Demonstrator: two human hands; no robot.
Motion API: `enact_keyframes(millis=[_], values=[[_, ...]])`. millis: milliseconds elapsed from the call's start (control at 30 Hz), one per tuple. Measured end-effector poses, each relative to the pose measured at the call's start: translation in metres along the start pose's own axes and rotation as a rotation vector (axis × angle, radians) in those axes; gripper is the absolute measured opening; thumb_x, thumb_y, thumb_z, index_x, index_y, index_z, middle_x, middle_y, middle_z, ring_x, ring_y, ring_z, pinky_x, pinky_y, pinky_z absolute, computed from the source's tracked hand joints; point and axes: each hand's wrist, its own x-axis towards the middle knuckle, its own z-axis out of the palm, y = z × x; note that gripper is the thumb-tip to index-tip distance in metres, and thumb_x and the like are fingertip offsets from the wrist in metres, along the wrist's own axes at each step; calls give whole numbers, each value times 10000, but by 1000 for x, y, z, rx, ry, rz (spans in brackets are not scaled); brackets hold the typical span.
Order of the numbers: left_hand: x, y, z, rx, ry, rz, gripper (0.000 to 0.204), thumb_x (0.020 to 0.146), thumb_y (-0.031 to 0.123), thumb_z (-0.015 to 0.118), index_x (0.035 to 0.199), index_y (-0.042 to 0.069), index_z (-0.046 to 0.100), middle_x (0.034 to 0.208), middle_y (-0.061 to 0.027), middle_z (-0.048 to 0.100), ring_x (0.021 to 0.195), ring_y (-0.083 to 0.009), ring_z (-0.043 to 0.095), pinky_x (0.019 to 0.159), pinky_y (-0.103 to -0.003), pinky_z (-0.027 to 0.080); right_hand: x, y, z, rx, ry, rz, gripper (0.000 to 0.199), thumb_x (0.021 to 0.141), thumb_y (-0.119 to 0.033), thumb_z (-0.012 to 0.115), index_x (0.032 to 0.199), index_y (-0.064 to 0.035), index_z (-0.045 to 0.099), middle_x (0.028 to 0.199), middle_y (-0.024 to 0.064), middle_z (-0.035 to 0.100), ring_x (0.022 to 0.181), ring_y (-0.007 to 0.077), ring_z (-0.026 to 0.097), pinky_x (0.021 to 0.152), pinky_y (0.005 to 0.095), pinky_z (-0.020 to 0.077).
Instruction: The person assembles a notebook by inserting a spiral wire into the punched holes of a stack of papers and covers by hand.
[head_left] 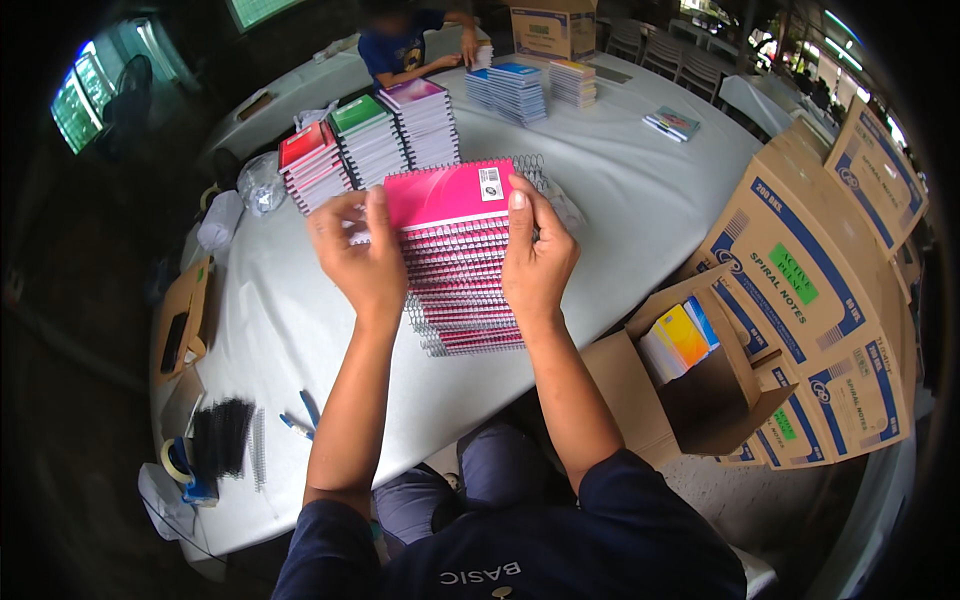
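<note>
A tall stack of pink spiral notebooks [465, 290] stands in front of me, wire spines showing along several layers. At its top is a pink spiral notebook [440, 195] with a white barcode label near its right corner. My left hand [365, 255] grips the left side of this notebook, thumb up along the edge, its outer fingers slightly blurred. On the opposite side, my right hand [537, 245] pinches the right edge with the thumb on the cover. The fingertips under the notebook are hidden.
Red [315, 165], green [370, 135] and purple notebook stacks [425, 120] stand behind. Blue stacks [505, 92] lie farther back, near a person [405, 50]. An open carton [640, 395] and stacked cartons [800, 250] are at right. Black wire coils [222, 438] and pens [300, 420] lie left.
</note>
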Motion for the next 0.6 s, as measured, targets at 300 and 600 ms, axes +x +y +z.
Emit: enact_keyframes(millis=[300,600], values=[[-8,0,-1,-142,13,-156,296,922,272,582,784,11,584,645,36,494,600,-43,389,557,-196,325,-11,7,7,-8,48,-46,280,912,-168,548,1106,29,593,1104,208,622,1036,318,613,860,349,485],[21,-79,-48,-293,-408,-844,835,858,692,336,1338,10,365,1250,-179,473,1178,-284,421,983,-434,313,-15,32,-49,287,83,537,564,930,-418,475,1247,49,480,1229,195,532,1175,264,491,990,384,355]])
